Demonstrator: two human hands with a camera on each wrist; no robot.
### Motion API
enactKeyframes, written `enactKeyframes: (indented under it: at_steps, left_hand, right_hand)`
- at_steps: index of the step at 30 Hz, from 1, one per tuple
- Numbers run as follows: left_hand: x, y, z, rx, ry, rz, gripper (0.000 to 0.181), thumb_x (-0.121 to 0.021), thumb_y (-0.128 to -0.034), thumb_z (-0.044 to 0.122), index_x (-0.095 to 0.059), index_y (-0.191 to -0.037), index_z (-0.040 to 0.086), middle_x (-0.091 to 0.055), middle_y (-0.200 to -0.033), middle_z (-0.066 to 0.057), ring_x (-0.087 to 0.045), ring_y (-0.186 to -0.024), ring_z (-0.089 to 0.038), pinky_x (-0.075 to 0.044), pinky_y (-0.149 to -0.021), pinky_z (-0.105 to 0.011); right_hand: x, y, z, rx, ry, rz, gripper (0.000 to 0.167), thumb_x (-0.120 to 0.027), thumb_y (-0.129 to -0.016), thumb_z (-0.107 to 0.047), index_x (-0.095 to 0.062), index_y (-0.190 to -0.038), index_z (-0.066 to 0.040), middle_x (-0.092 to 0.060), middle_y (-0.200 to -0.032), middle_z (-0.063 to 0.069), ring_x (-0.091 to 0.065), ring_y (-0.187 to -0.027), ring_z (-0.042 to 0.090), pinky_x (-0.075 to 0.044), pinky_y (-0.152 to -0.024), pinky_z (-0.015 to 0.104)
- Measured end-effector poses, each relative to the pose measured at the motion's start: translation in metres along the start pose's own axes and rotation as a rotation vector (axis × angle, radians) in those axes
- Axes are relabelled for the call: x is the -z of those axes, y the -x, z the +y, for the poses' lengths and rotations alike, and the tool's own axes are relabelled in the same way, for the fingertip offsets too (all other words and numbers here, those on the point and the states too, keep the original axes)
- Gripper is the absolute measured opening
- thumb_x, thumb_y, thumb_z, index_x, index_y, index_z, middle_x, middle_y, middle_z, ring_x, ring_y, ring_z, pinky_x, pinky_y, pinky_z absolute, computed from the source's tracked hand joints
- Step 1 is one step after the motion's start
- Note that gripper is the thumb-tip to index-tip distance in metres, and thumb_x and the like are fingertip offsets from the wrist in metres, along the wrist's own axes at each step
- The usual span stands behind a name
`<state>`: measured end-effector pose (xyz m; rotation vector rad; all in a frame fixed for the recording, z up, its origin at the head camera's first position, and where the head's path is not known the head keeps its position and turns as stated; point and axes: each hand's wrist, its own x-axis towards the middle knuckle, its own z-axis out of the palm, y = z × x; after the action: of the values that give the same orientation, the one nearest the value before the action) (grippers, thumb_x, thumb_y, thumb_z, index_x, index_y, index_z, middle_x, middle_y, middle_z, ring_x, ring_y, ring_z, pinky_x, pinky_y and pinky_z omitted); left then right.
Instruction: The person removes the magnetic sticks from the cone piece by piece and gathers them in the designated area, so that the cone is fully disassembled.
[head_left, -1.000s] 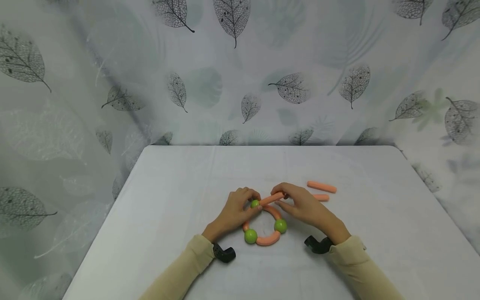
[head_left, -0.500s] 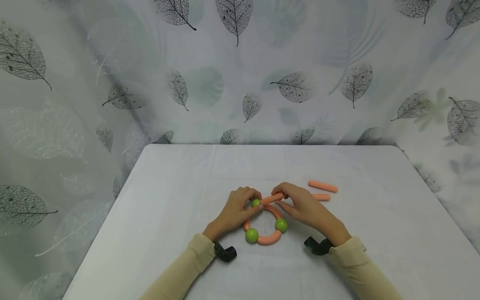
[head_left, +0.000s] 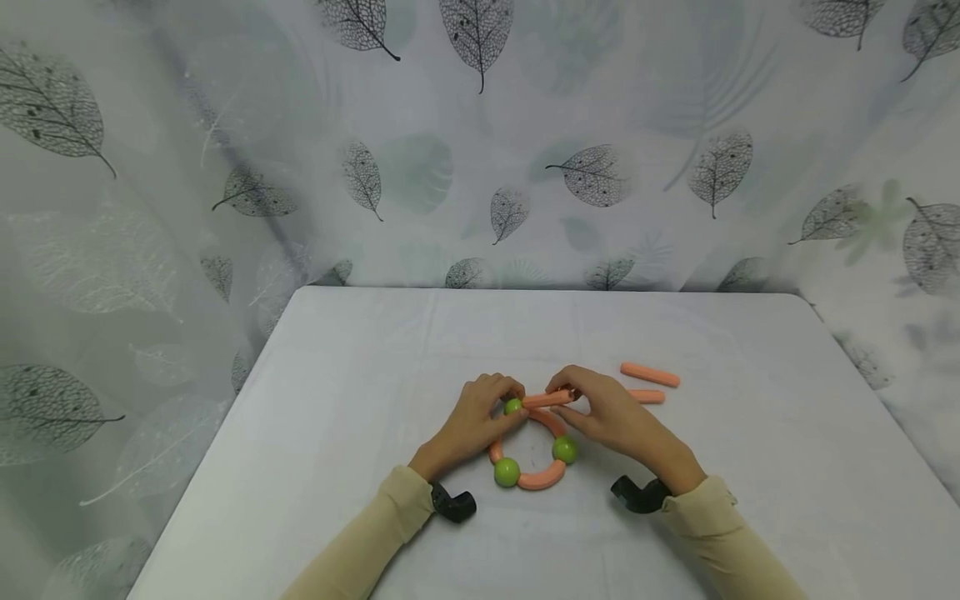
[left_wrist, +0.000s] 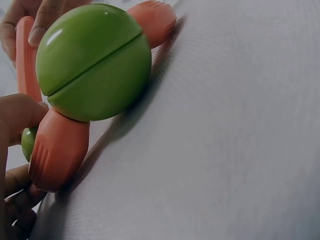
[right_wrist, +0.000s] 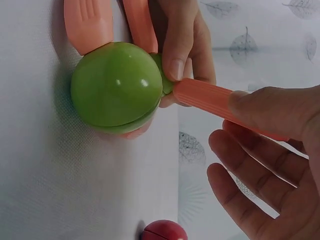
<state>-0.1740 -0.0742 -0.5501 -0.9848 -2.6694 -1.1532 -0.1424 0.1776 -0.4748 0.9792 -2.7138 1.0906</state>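
Observation:
A ring of curved orange rods (head_left: 543,477) joined by green balls (head_left: 565,450) lies on the white table. My left hand (head_left: 476,412) grips the ring's far green ball (head_left: 513,407), mostly covered by the fingers. Between thumb and fingers, my right hand (head_left: 611,417) pinches a straight orange rod (head_left: 547,400). In the right wrist view, this ribbed rod (right_wrist: 205,98) meets the far ball at one end; whether it is joined there I cannot tell. The left wrist view has the near-left green ball (left_wrist: 95,62) large in front, with a curved rod on either side.
Two more straight orange rods (head_left: 650,374) lie beyond my right hand. A red ball (right_wrist: 165,231) shows at the bottom of the right wrist view. Black wrist cameras (head_left: 453,505) sit below both hands. A leaf-patterned curtain (head_left: 585,175) hangs behind the table.
The straight rod's right-hand end has dipped, so the rod lies flatter than before. Both hands keep their holds and stay nearly in place; the head view has shifted slightly.

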Motion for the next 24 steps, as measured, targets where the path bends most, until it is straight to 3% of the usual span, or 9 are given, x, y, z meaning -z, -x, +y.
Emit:
enactKeyframes:
  at_steps: [4, 11, 16, 20, 24]
  left_hand:
    - [0.000, -0.001, 0.000, -0.009, -0.007, 0.005, 0.022, -0.069, -0.0996, 0.034, -0.066, -0.116, 0.021, -0.069, -0.108, 0.004, -0.059, -0.101, -0.015, -0.044, -0.093, -0.040]
    - [0.000, 0.000, -0.002, -0.014, -0.003, 0.006, 0.022, -0.069, -0.0994, 0.035, -0.066, -0.115, 0.020, -0.069, -0.107, 0.005, -0.059, -0.101, -0.015, -0.044, -0.094, -0.040]
    - [0.001, 0.000, -0.002, 0.000, 0.006, -0.007, 0.021, -0.069, -0.0996, 0.034, -0.067, -0.116, 0.020, -0.069, -0.108, 0.005, -0.059, -0.102, -0.014, -0.044, -0.095, -0.041]
    - [0.001, 0.000, -0.001, 0.012, 0.010, -0.013, 0.021, -0.068, -0.1004, 0.036, -0.066, -0.116, 0.022, -0.068, -0.109, 0.006, -0.058, -0.104, -0.014, -0.043, -0.097, -0.041]
    - [0.000, 0.000, -0.002, 0.012, 0.015, -0.014, 0.021, -0.068, -0.1005, 0.035, -0.066, -0.116, 0.021, -0.068, -0.110, 0.005, -0.058, -0.105, -0.015, -0.043, -0.098, -0.042]
  right_hand:
    - [0.001, 0.000, 0.007, 0.002, -0.032, 0.016, 0.027, -0.079, -0.091, -0.004, -0.067, -0.111, -0.017, -0.069, -0.104, -0.009, -0.063, -0.094, 0.006, -0.059, -0.084, 0.040]
    - [0.008, 0.001, 0.024, 0.007, -0.030, 0.118, 0.030, -0.081, -0.088, -0.003, -0.067, -0.110, -0.018, -0.073, -0.104, -0.008, -0.061, -0.086, 0.004, -0.055, -0.076, 0.032]
    - [0.023, 0.005, 0.032, -0.080, -0.058, 0.155, 0.028, -0.078, -0.092, -0.007, -0.067, -0.114, -0.021, -0.075, -0.106, -0.007, -0.067, -0.094, 0.009, -0.055, -0.080, 0.030]
    - [0.037, 0.011, 0.039, -0.160, -0.106, 0.174, 0.026, -0.073, -0.097, -0.008, -0.066, -0.120, -0.017, -0.075, -0.110, 0.002, -0.070, -0.102, 0.018, -0.060, -0.080, 0.028]
    - [0.052, 0.017, 0.046, -0.245, -0.092, 0.221, 0.026, -0.074, -0.098, -0.015, -0.066, -0.123, -0.017, -0.070, -0.117, 0.004, -0.066, -0.102, 0.008, -0.056, -0.084, 0.022]
